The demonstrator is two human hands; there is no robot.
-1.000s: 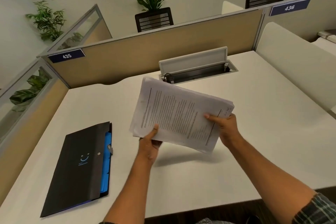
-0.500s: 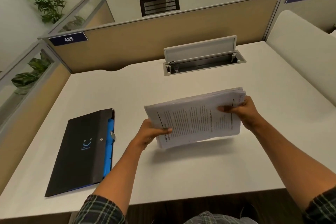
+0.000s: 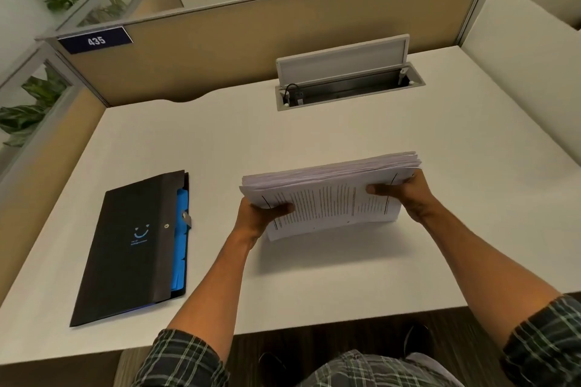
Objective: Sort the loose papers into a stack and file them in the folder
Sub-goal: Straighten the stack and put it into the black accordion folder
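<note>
Lower left of frame: black expanding folder [image 3: 132, 248] lies flat on the white desk [image 3: 314, 286], flap closed, long axis running toward the viewer, blue dividers showing along its right edge. Centre: left hand [image 3: 259, 217] grips the paper stack [image 3: 330, 198] at its left end, thumb on top. Right: right hand [image 3: 405, 195] grips the opposite end. Stack stands on its long edge on the desk, apart from the folder. Left hand is nearer the folder, which remains unopened.

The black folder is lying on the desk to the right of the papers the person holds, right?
Not quite. In the head view the black folder lies on the desk to the left of the papers, not the right.
</note>
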